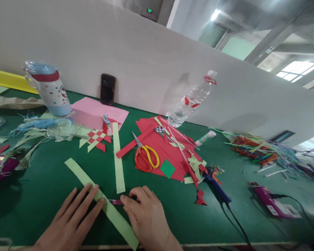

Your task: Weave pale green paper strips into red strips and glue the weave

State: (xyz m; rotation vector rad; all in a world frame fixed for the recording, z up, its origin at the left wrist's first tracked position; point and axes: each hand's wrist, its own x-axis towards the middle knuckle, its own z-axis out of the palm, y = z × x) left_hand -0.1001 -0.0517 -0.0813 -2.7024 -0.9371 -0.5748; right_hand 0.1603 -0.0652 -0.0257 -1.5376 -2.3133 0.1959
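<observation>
My left hand [74,212] lies flat with fingers spread, its fingertips on a pale green paper strip [115,216] that runs diagonally over the table. My right hand [146,216] is closed around a small purple utility knife [117,202]; its thin pale tip points left, close to the strip's edge. Most of the knife is hidden by my fingers. A second pale green strip [118,167] lies lengthwise just beyond my hands, touching the end of a red paper strip [131,146]. Scissors [148,157] with red and yellow handles rest on red paper sheets [170,164].
A woven red-and-green paper piece [96,137] lies left of the strips. A tumbler [53,90], a phone [107,89] and a clear bottle [191,101] stand along the grey partition. To the right are a blue glue gun [217,186] with a cord and a purple box [272,202].
</observation>
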